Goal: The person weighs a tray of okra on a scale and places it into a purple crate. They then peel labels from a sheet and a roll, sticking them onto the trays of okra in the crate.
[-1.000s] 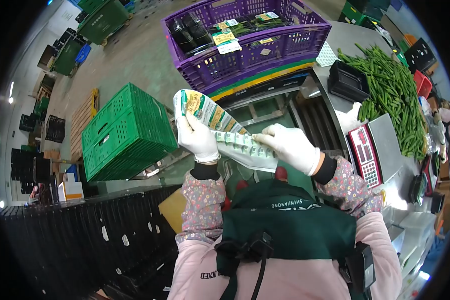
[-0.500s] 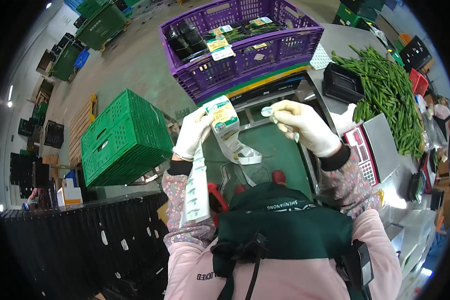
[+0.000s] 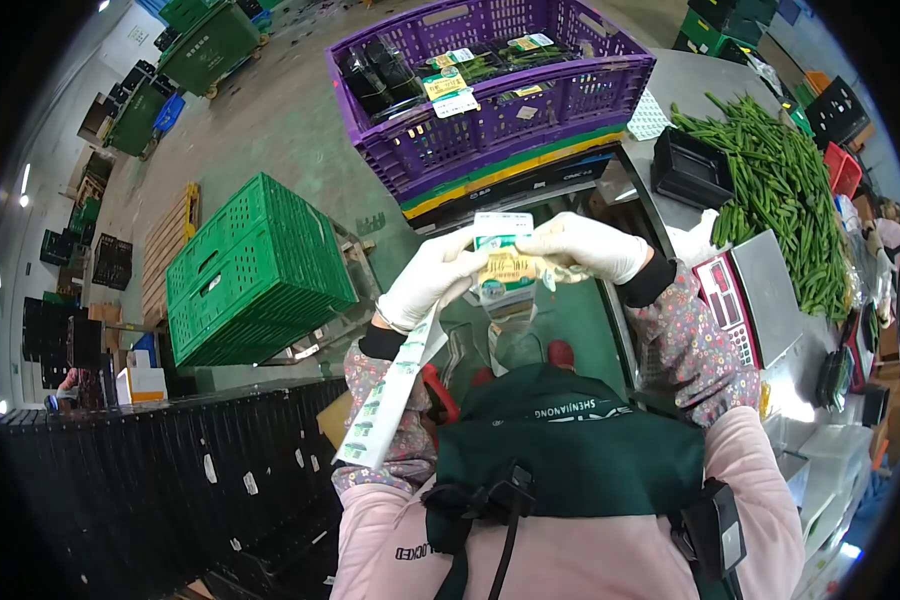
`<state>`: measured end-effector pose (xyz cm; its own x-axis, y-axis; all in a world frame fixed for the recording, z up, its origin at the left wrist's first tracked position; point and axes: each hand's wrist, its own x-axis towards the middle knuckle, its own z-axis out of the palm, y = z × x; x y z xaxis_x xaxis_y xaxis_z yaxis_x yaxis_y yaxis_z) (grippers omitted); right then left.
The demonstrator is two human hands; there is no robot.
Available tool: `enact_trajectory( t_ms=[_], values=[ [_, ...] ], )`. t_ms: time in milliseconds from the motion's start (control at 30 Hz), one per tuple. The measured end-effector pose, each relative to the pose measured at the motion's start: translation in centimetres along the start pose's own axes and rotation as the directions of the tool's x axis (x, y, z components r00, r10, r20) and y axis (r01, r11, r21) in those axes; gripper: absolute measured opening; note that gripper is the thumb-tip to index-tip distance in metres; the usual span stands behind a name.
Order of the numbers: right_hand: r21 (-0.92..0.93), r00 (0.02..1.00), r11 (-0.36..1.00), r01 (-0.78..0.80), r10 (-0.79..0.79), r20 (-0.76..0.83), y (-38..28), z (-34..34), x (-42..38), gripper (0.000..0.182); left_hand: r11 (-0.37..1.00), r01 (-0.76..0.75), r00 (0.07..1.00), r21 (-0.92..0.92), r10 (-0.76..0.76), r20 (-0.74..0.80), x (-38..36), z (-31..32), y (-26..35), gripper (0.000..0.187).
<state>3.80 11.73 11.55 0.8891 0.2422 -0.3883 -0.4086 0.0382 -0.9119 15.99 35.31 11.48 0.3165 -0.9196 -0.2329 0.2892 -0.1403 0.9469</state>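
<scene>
My left hand (image 3: 428, 277), white-gloved, is closed around a band of printed labels. The front label (image 3: 502, 262), green, white and yellow, faces up between my hands. From the left wrist a strip of small green-printed stickers (image 3: 378, 400) hangs down over the sleeve. My right hand (image 3: 592, 248), also gloved, has its fingers pinched together at the label's right side, touching it. Small pale stickers (image 3: 555, 274) show at its fingertips; whatever lies directly under them is hidden. More of the label band hangs below the hands.
Ahead stands a purple crate (image 3: 510, 135) with black trays of packed, labelled vegetables. At right, a metal table (image 3: 678, 212) bears green pods (image 3: 785, 200), black trays (image 3: 692, 168) and a scale (image 3: 760, 295). Green crates (image 3: 255, 270) are stacked left; black crates (image 3: 170, 480) stand nearer.
My right hand has moved left and a little down to the label, bringing its stickers along. My left hand has shifted right and lower with the label band, so both hands now meet.
</scene>
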Motion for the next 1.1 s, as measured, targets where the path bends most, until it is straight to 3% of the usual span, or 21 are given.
enact_trajectory(
  t_ms=[33,100,133,267,300,367,467,567,700,767,800,900,1000,1100],
  values=[
    [0.075,0.999,0.997,0.031,-0.029,-0.025,-0.1,-0.1,0.0,0.037,1.0,-0.001,1.0,0.0,0.001,-0.002,-0.1,0.1,-0.1,0.05],
    [0.21,0.991,0.97,0.122,-0.107,-0.085,0.0,-0.5,0.0,0.035,0.974,0.153,0.987,0.168,-0.143,-0.07,-0.5,0.5,-1.1,0.038],
    [0.243,0.987,0.96,0.141,-0.117,-0.108,-0.2,-0.5,-0.2,0.035,0.994,-0.058,0.997,0.091,0.063,-0.052,0.2,0.5,-3.8,0.028],
    [0.316,0.972,0.93,0.186,-0.128,-0.197,1.0,-1.0,0.1,0.035,0.978,0.084,0.982,0.192,-0.048,-0.183,-0.1,1.2,-3.5,0.03],
    [0.314,0.973,0.931,0.186,-0.128,-0.194,1.4,-0.9,0.0,0.035,0.992,0.037,0.972,0.118,-0.008,-0.235,0.1,1.1,-3.9,0.029],
    [0.279,0.867,0.913,0.297,-0.135,-0.48,1.3,1.0,-0.5,0.037,0.999,-0.019,0.955,0.046,0.032,-0.295,0.4,1.3,-4.5,0.029],
    [0.282,0.853,0.902,0.327,-0.153,-0.499,2.2,3.2,-0.3,0.034,0.967,-0.206,0.928,0.15,0.242,-0.284,1.0,2.3,-4.7,0.033],
    [0.283,0.828,0.891,0.354,-0.159,-0.537,2.2,4.0,-0.6,0.032,0.968,-0.196,0.922,0.159,0.237,-0.305,1.0,2.3,-4.8,0.039],
    [0.322,0.861,0.878,0.355,-0.172,-0.478,2.6,3.5,-1.2,0.033,0.977,-0.185,0.928,0.103,0.209,-0.309,0.5,2.5,-4.2,0.044],
    [0.291,0.949,0.947,0.137,-0.041,-0.314,1.9,3.0,-1.8,0.032,0.969,-0.246,0.939,-0.01,0.235,-0.251,0.6,2.4,-4.2,0.046],
    [0.251,0.981,0.965,0.082,-0.034,-0.19,2.7,1.5,-1.7,0.035,0.97,-0.244,0.939,-0.011,0.234,-0.252,0.3,2.3,-4.1,0.046],
    [0.153,0.996,0.988,-0.005,0.019,-0.093,2.6,0.4,-0.9,0.035,0.979,-0.169,0.978,-0.117,0.152,-0.144,-0.2,2.9,-2.5,0.048],
    [0.057,0.997,0.997,0.055,-0.052,-0.056,1.5,0.6,-0.7,0.033,0.987,-0.143,0.973,-0.077,0.126,-0.194,0.1,3.0,-2.8,0.042],
    [0.0,0.995,0.997,0.078,-0.078,-0.059,1.3,0.5,-0.3,0.032,1.0,-0.019,0.993,-0.009,0.018,-0.119,-0.1,1.6,-4.3,0.034]
  ],
)
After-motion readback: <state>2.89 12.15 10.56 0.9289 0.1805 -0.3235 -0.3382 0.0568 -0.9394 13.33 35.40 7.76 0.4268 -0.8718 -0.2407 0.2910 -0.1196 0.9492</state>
